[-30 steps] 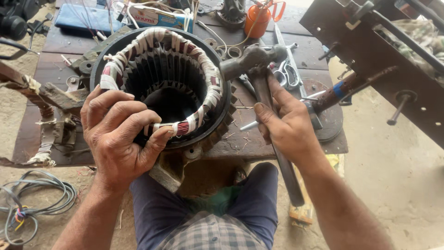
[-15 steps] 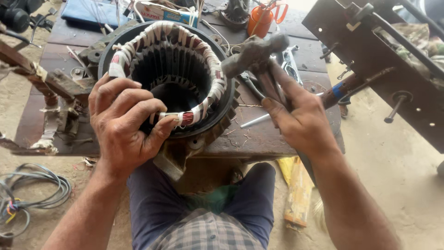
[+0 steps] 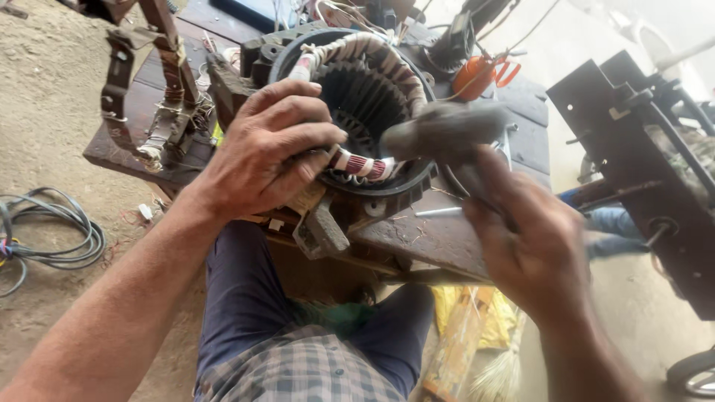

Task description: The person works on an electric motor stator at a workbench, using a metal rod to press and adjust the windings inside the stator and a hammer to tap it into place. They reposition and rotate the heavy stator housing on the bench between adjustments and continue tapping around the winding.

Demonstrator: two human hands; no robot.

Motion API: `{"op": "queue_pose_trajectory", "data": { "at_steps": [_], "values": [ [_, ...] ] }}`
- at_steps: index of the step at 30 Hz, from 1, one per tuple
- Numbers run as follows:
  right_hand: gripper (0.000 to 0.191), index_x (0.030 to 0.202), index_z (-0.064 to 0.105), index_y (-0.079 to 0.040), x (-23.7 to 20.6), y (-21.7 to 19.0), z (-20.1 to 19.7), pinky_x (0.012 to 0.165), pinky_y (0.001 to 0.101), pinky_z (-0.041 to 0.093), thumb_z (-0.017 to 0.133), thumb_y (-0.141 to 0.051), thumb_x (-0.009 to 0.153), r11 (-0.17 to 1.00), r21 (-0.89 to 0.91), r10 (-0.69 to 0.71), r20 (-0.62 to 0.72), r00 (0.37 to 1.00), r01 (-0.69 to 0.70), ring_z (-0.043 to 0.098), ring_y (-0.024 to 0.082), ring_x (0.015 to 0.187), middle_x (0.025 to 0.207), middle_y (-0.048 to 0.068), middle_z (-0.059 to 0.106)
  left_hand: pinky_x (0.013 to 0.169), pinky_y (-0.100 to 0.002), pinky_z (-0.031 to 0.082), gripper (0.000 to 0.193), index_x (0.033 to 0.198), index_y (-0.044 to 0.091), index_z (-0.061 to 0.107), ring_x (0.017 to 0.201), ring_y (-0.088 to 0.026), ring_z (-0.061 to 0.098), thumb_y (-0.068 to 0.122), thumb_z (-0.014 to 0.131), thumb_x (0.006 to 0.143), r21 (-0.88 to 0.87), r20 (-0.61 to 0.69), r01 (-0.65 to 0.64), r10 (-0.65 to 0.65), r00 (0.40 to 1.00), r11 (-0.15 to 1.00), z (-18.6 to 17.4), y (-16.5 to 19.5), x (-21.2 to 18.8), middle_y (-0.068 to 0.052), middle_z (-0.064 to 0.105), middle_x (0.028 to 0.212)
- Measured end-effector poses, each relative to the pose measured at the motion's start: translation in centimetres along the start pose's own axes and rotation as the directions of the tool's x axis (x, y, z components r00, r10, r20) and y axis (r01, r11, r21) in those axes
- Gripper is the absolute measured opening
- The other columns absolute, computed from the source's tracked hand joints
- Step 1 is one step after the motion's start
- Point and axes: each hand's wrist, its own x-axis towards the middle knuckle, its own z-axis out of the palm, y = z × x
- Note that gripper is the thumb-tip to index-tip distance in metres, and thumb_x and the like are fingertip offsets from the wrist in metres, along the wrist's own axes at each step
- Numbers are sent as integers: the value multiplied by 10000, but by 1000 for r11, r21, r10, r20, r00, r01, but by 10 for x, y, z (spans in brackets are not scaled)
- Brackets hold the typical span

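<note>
Head view: the grey steel-headed hammer (image 3: 447,132) is clamped by its handle in the right hand (image 3: 532,242), its head blurred just right of the left hand's (image 3: 257,160) fingers (image 3: 298,138), which are closed over the near rim of the round black motor stator with taped windings (image 3: 372,97).

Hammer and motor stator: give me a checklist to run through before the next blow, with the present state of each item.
1. Right hand grips the hammer: ok.
2. Left hand steadies the motor stator: ok.
3. Left fingers clear of the hammer head: not ok, they lie over the taped winding close to it.
4. Stator seated on the bench: ok.
5. Hammer head tight on its handle: cannot tell, blurred.
</note>
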Motion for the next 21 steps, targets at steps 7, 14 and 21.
{"op": "queue_pose_trajectory", "data": {
  "at_steps": [7,14,21],
  "values": [
    [425,1454,572,-17,-49,-4,39,757,299,559,684,-97,1051,994,3,104,-296,949,-108,679,181,913,1076,147,694,1166,-494,297,205,1062,236,792,1343,-261,444,344,795,888,150,9,43,-44,999,988,16,-2,-2,-38,638,1135],
    [413,1431,617,-102,-54,-8,32,721,307,585,719,-60,1033,992,-122,-12,-234,972,-17,708,199,860,1039,135,718,1177,-488,286,204,1083,213,788,1335,-252,474,281,744,896,127,-6,35,-34,999,991,17,-6,-3,-26,676,1148],
    [443,1374,640,-10,-25,-24,34,610,340,530,751,-51,947,965,-246,-86,42,995,94,703,232,783,993,148,747,1252,-525,246,693,1469,129,477,1447,-263,461,237,623,800,-135,64,89,-81,995,987,1,-16,-9,-47,702,1215]
  ]
}}
